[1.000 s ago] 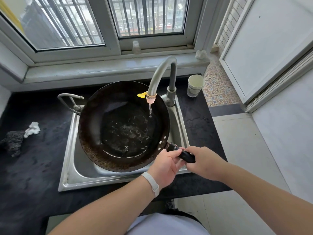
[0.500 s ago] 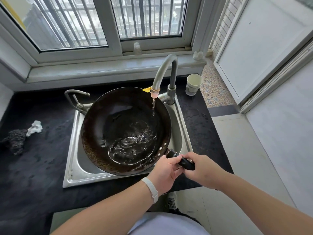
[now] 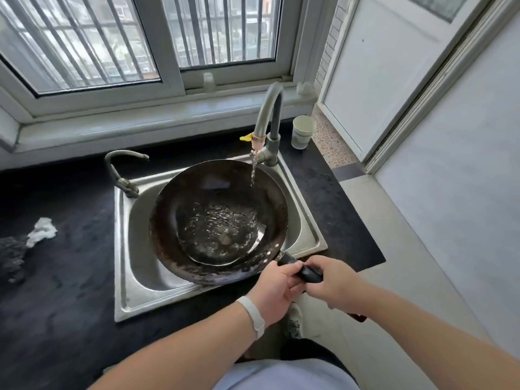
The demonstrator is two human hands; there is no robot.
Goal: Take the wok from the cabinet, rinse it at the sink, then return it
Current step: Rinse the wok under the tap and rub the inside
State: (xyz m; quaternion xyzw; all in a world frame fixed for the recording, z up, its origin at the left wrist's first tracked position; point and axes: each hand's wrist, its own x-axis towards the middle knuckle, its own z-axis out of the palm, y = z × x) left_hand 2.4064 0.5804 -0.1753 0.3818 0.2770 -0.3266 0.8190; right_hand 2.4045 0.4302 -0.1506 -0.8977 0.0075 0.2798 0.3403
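Wok [image 3: 218, 220] is out of the cabinet and held tilted over the sink [image 3: 123, 249], so the fetch step is judged done and the rinse is in progress. On the far left of the counter [image 3: 70, 277] a white rag [image 3: 41, 230] is seen beside a dark scrubber [image 3: 11, 251]; neither is in use. A small side tap [image 3: 121, 170] is left idle. Water is pooled and rippling in the wok's bowl, fed by a thin stream from the main tap [image 3: 267, 114]. Left hand [image 3: 274, 291] is wrapped around the handle [image 3: 302, 270] close to the wok; right hand [image 3: 334, 282] is closed on the handle further back, though the finger contact is partly hidden, so firmness can't be confirmed. A paper cup [image 3: 302, 132] is parked by the tap. Left to do: swirl, dump the water, shut the tap, return to the cabinet, which is not in view.
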